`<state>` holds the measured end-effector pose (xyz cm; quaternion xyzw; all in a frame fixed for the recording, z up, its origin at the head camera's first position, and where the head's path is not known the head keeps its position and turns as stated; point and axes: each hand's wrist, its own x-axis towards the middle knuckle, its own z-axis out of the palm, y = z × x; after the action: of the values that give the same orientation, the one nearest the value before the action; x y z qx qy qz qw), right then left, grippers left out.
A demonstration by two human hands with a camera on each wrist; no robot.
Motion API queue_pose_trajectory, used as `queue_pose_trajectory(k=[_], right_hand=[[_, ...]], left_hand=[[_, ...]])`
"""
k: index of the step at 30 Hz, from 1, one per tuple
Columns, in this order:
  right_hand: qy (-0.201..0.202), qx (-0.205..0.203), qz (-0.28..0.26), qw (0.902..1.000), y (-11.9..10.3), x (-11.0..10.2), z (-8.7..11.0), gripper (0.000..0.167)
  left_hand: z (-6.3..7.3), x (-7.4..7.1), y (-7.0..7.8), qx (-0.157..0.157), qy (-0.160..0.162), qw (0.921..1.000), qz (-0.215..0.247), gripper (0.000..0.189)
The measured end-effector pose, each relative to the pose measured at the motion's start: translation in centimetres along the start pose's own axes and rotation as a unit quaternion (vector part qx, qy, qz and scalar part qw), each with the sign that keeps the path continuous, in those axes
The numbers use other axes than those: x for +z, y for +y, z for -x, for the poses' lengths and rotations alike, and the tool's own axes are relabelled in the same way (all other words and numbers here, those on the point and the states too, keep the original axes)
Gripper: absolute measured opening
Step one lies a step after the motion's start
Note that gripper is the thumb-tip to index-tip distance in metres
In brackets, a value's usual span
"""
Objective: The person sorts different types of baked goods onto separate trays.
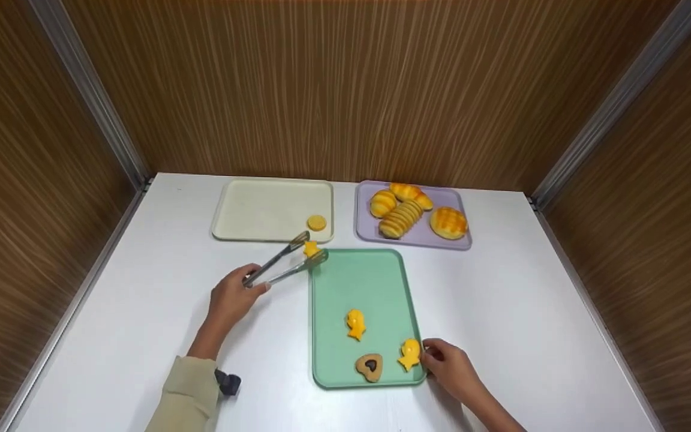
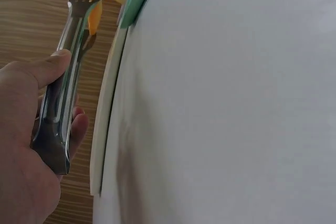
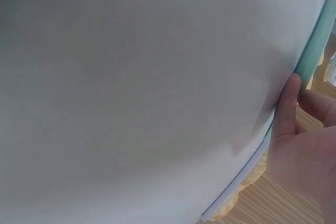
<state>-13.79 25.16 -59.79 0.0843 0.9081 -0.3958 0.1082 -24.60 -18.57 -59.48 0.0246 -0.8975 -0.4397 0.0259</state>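
Note:
My left hand (image 1: 234,297) holds metal tongs (image 1: 275,258). Between the tong tips is a yellow fish-shaped piece (image 1: 311,248), near the upper left corner of a green tray (image 1: 360,279). In the left wrist view the thumb lies along the tongs (image 2: 62,85), with the yellow piece (image 2: 94,18) at their far end. At the tray's lower right edge, my right hand (image 1: 454,369) pinches the rim; the right wrist view shows fingers (image 3: 287,106) on it. Two more yellow fish pieces (image 1: 355,324) (image 1: 409,354) and a heart-shaped cookie (image 1: 369,367) lie on the green tray.
A cream tray (image 1: 267,207) at the back left bears one round yellow piece (image 1: 317,222). Beside it, a purple tray (image 1: 369,234) carries several breads (image 1: 402,219). Wood-patterned panels (image 1: 321,90) enclose the white table (image 1: 501,288) at the back and sides.

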Motion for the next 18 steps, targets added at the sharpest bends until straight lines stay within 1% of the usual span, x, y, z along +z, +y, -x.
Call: queue_pose_trajectory(k=[3, 7, 11, 16, 18], right_hand=[[-0.004, 0.008, -0.003, 1.0000, 0.0, -0.1, 0.0, 0.031], [-0.005, 0.010, -0.006, 0.9999, 0.1, -0.1, 0.0, 0.031], [0.000, 0.004, -0.006, 1.0000, 0.1, -0.1, 0.0, 0.031], [-0.003, 0.003, -0.006, 1.0000, 0.0, 0.0, -0.1, 0.031], [-0.004, 0.002, -0.006, 1.0000, 0.0, 0.0, 0.0, 0.031]], left_hand=[[-1.1, 0.2, -0.3, -0.012, 0.013, 0.9998, 0.003, 0.048], [-2.6, 0.6, -0.7, -0.019, 0.028, 0.9994, 0.010, 0.048], [-4.0, 0.7, -0.9, -0.017, 0.049, 0.9986, 0.010, 0.045], [-5.5, 0.7, -1.1, -0.006, 0.079, 0.9968, -0.012, 0.045], [-6.0, 0.7, -1.1, 0.000, 0.084, 0.9962, -0.023, 0.046]])
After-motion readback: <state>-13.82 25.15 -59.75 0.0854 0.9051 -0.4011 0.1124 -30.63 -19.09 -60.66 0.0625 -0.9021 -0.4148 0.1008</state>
